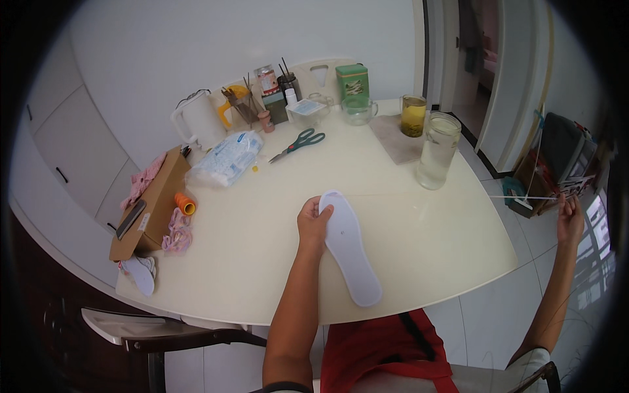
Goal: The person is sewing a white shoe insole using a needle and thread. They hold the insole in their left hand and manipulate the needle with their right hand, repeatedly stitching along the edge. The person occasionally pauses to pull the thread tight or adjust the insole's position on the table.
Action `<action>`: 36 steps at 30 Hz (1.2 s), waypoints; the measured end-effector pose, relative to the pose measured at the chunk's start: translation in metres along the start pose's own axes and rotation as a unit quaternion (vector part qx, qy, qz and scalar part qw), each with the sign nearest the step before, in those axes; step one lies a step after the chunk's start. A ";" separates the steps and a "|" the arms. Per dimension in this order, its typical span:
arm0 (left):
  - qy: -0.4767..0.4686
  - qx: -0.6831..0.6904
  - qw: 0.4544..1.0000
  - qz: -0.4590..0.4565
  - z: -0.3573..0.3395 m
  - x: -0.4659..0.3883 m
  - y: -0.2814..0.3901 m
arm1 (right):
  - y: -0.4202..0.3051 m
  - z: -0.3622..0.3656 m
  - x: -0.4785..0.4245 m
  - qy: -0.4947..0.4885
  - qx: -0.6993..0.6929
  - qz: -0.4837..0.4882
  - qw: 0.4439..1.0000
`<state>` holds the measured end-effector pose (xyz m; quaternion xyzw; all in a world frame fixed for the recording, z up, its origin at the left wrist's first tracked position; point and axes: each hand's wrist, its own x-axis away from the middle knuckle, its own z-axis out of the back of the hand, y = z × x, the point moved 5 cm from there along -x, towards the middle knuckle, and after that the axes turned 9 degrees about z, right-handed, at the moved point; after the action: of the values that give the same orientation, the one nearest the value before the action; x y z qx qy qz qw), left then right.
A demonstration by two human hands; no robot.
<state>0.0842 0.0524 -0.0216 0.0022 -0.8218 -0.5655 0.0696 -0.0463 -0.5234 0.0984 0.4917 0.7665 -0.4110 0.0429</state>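
Note:
My left hand (pixel 314 221) grips the toe end of a white shoe insole (pixel 348 245), thumb on top, above the near part of the table. A small mark shows near the insole's middle. Far out to the right, past the table's edge, my right hand (pixel 570 221) is raised with its fingers pinched on a taut white thread (pixel 521 197). The thread runs level back towards the insole's toe end and is faint over the pale tabletop. Whether a needle is between the fingers is too small to tell.
Green-handled scissors (pixel 299 144) lie beyond the insole. A water-filled glass jar (pixel 439 151) and a mug of tea (pixel 413 118) stand at right. On the left are a cardboard box (pixel 159 206), an orange thread spool (pixel 185 203), a wipes pack (pixel 228 159) and more insoles (pixel 139 275).

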 end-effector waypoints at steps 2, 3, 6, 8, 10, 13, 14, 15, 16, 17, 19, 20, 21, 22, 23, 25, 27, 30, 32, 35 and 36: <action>-0.012 -0.023 1.000 -0.015 -0.005 0.002 -0.001 | -0.005 0.022 -0.007 0.040 0.048 0.085 0.994; -0.014 -0.057 0.998 -0.024 -0.015 0.005 -0.001 | -0.012 0.025 -0.007 0.053 0.085 0.134 0.986; -0.006 -0.086 0.996 -0.039 -0.022 0.009 0.000 | -0.003 -0.042 0.046 0.053 0.288 0.239 0.926; 0.021 -0.089 0.995 -0.044 -0.007 0.010 0.004 | 0.030 -0.129 0.096 -0.005 0.270 0.177 0.946; 0.026 -0.088 0.995 -0.043 -0.007 0.012 0.007 | 0.053 -0.185 0.128 -0.166 0.309 0.180 0.919; 0.012 -0.085 0.996 -0.033 -0.017 0.014 0.011 | 0.098 -0.262 0.177 -0.374 0.231 0.130 0.889; 0.011 -0.083 0.996 -0.036 -0.015 0.013 0.011 | 0.113 -0.282 0.193 -0.410 0.243 0.129 0.869; 0.003 -0.079 0.996 -0.038 -0.018 0.013 0.011 | 0.130 -0.294 0.205 -0.424 0.212 0.126 0.872; 0.001 -0.076 0.996 -0.041 -0.017 0.013 0.012 | 0.146 -0.303 0.218 -0.431 0.207 0.105 0.872; 0.004 -0.079 0.996 -0.043 -0.017 0.014 0.013 | 0.160 -0.306 0.229 -0.438 0.205 0.084 0.871; 0.010 -0.083 0.995 -0.050 -0.021 0.016 0.016 | 0.181 -0.301 0.242 -0.436 0.230 0.136 0.859; 0.004 -0.077 0.995 -0.065 -0.023 0.012 0.017 | 0.183 -0.295 0.246 -0.423 0.269 0.194 0.843; 0.001 -0.071 0.995 -0.073 -0.021 0.011 0.014 | 0.183 -0.295 0.249 -0.435 0.277 0.214 0.830; -0.003 -0.066 0.994 -0.082 -0.019 0.011 0.013 | 0.180 -0.294 0.252 -0.446 0.285 0.235 0.815; 0.005 -0.078 0.995 -0.069 -0.016 0.014 0.011 | 0.179 -0.294 0.255 -0.457 0.294 0.255 0.800; 0.015 -0.095 0.994 -0.052 -0.021 0.019 0.015 | 0.180 -0.291 0.252 -0.447 0.292 0.244 0.809; 0.007 -0.090 0.995 -0.051 -0.022 0.018 0.014 | 0.179 -0.291 0.253 -0.452 0.288 0.247 0.807; 0.007 -0.089 0.995 -0.047 -0.022 0.018 0.014 | 0.176 -0.293 0.258 -0.475 0.282 0.264 0.791; 0.006 -0.084 0.995 -0.044 -0.024 0.018 0.015 | 0.178 -0.292 0.260 -0.484 0.282 0.269 0.784; 0.002 -0.078 0.996 -0.038 -0.024 0.019 0.016 | 0.180 -0.292 0.261 -0.481 0.285 0.272 0.783; 0.003 -0.078 0.996 -0.036 -0.024 0.019 0.016 | 0.180 -0.292 0.261 -0.482 0.283 0.273 0.782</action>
<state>0.0690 0.0343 0.0036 0.0284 -0.7746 -0.6298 0.0514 0.0607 -0.1067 0.0622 0.4083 0.3282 -0.7642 0.3763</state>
